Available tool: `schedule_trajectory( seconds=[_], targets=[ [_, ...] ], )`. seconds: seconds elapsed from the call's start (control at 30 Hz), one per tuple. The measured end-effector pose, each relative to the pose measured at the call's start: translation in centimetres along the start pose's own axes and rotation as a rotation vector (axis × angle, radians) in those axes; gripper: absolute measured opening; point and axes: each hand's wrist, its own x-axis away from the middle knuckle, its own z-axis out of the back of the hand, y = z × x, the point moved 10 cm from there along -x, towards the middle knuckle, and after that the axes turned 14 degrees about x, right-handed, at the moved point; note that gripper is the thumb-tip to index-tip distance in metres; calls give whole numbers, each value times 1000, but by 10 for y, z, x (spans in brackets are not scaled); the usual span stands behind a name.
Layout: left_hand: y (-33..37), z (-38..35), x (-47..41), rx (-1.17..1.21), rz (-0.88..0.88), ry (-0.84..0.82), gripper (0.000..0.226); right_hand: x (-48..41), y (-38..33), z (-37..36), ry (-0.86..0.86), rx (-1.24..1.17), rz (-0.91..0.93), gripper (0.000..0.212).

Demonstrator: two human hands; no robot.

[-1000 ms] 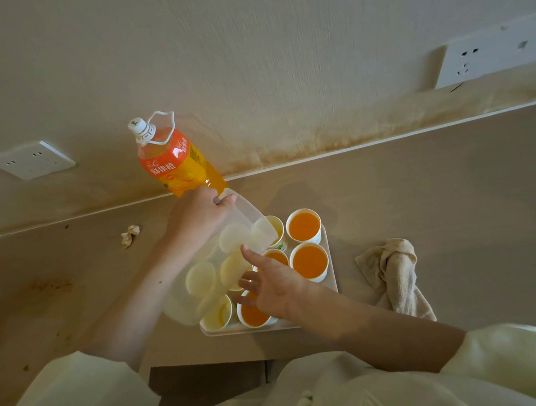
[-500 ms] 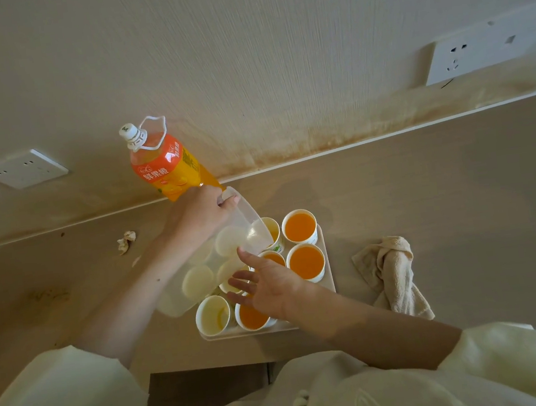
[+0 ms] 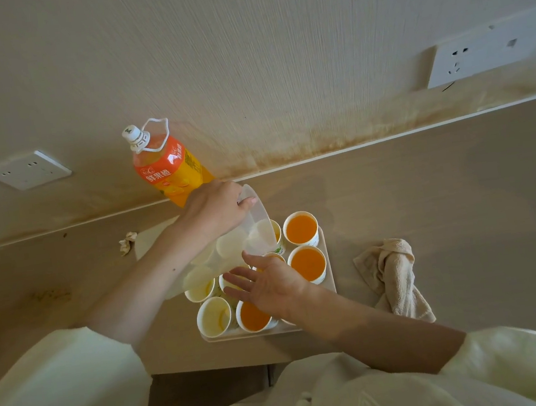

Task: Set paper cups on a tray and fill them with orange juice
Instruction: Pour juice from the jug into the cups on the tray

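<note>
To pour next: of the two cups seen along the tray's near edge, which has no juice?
The left cup, at the near left corner of the tray; its inside is pale, while its right neighbour holds orange juice.

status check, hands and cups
Left hand grips bag. Right hand open over tray. Several cups full, two empty. Bag hides some.

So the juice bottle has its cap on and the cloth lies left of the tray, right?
Not quite: the head view shows the cloth lying right of the tray, not left. The bottle does have its cap on.
</note>
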Motion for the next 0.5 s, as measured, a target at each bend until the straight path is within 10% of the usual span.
schedule_trajectory(
  seconds=[0.5],
  targets=[
    [-62,2,35,435,73,179,49,4,3,-5,-15,20,48,38]
  ],
)
